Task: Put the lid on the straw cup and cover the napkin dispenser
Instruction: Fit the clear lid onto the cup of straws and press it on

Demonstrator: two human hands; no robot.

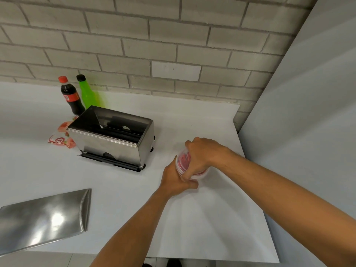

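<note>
Both hands clamped on straw cup [182, 162] at right of tabletop [192, 218]: left hand [176, 180] grips body, right hand [200, 155] presses lid. Napkin dispenser [113, 135] still open, its steel cover [44, 218] lying well apart

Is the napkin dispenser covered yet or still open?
Still open. The napkin dispenser shows its dark interior from above, and its steel cover lies flat on the table, apart from it, near the front-left edge.
</note>
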